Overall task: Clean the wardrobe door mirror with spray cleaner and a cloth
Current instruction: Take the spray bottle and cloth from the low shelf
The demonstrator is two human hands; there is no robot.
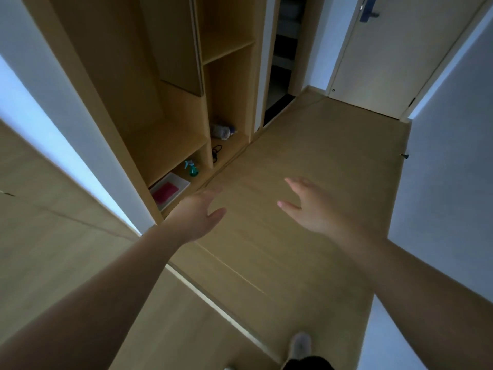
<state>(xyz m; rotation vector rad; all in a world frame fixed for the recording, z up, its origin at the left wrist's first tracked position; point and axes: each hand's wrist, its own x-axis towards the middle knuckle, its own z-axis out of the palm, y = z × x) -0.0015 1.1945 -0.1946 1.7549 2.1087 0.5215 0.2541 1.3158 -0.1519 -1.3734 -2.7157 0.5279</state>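
There is just one camera, up on the person's head. It looks forward and down at the wooden floor [293,236], with the open wardrobe [170,134] close on the left.

Teal spray bottle [192,169] with a pale trigger; magenta cloth [166,192] in a white tray [184,180] — all inside a light tan wood wardrobe [173,134]. Floor [306,161] matching tan — walls [448,169] bluish-white.

A teal spray bottle [192,168] stands upright beside a pink cloth [166,193] lying in a white tray [182,181].
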